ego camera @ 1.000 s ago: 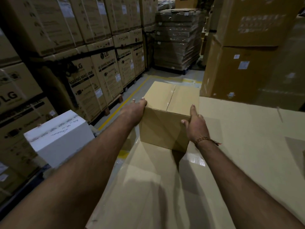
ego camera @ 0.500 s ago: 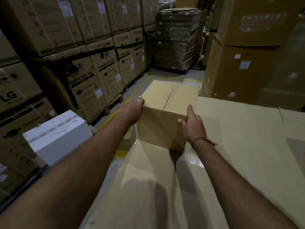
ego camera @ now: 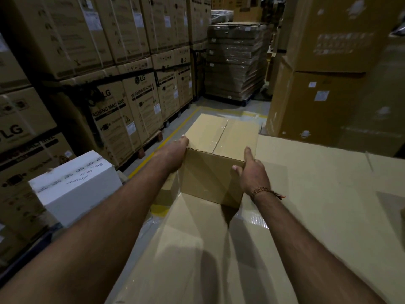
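Note:
A brown cardboard box [ego camera: 219, 134], its top flaps sealed with clear tape, stands on a wide flat cardboard surface [ego camera: 306, 194] near that surface's left edge. My left hand [ego camera: 173, 154] grips the box's left side at the top corner; its fingers are hidden behind the box. My right hand [ego camera: 254, 174] grips the near right corner, with the thumb on the front face and the index finger lying along the right edge. A bracelet is on my right wrist.
A white box [ego camera: 74, 185] with handwriting sits low on the left. Stacked LG washing machine cartons [ego camera: 135, 106] wall the left side. A wrapped pallet of flat cartons [ego camera: 236, 62] stands ahead, and tall brown cartons [ego camera: 311, 102] to the right. An aisle floor with a yellow line [ego camera: 175, 130] runs between.
The box and both hands have shifted slightly farther away and to the left. The grip looks the same.

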A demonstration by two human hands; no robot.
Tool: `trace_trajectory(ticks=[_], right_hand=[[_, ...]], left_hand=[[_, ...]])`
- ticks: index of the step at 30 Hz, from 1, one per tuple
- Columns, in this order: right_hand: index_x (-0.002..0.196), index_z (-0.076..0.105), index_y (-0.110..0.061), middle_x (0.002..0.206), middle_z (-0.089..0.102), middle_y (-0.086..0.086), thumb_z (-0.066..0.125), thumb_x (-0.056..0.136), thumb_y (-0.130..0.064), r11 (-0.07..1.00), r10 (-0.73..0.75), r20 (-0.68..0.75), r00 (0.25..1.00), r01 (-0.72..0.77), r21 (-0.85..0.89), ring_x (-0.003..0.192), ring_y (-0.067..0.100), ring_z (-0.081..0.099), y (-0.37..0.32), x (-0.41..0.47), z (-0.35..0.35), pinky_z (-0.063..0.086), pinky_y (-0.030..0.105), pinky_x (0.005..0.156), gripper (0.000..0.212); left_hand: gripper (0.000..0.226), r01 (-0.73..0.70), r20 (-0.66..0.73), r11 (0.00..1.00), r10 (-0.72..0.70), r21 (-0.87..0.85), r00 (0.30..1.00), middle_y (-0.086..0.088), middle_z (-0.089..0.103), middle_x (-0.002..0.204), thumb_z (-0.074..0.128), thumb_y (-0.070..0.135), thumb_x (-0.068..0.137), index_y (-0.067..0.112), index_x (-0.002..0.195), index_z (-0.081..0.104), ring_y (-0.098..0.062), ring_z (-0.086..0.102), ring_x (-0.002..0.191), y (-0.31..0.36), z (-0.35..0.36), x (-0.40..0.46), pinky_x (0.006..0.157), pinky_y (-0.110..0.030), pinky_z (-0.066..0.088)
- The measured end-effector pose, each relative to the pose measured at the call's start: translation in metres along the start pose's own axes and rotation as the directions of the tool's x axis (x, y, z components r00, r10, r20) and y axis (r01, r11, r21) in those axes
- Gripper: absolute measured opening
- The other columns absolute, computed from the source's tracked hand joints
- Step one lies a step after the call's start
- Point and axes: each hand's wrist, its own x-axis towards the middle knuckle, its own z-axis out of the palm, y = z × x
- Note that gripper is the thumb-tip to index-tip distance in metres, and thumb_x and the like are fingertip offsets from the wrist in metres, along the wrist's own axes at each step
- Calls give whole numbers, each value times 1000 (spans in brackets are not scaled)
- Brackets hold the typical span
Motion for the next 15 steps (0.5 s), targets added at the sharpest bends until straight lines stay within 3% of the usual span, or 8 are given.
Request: trace_trajectory(ticks=[7, 11, 15], right_hand=[[170, 5, -33, 137, 61, 23, 66, 103, -42, 998, -8, 66, 998, 12, -58, 123, 38, 61, -1, -5, -11, 52, 45, 105, 91], [168, -13, -34, 134, 65, 23, 68, 97, -58, 995, -22, 31, 999, 25, -98, 119, 41, 64, -2, -15, -35, 55, 46, 99, 111], [171, 5, -18, 147, 56, 25, 60, 101, -60, 994, 38, -27, 999, -40, -97, 132, 42, 56, -5, -36, -63, 50, 47, 104, 98]], left_hand=[[83, -81, -63, 972, 97, 222, 993, -11, 31, 170, 57, -5, 96, 15, 166, 17, -30, 32, 156, 7, -10, -10, 127, -53, 28], [63, -122, -112, 963, 152, 239, 982, -8, 46, 162, 57, 9, 103, 22, 160, 33, -29, 48, 145, 13, -32, -24, 116, -51, 41], [56, -130, -176, 970, 167, 206, 970, -5, 64, 143, 58, 35, 105, 27, 157, 40, -30, 63, 126, 17, -55, -50, 96, -48, 56]])
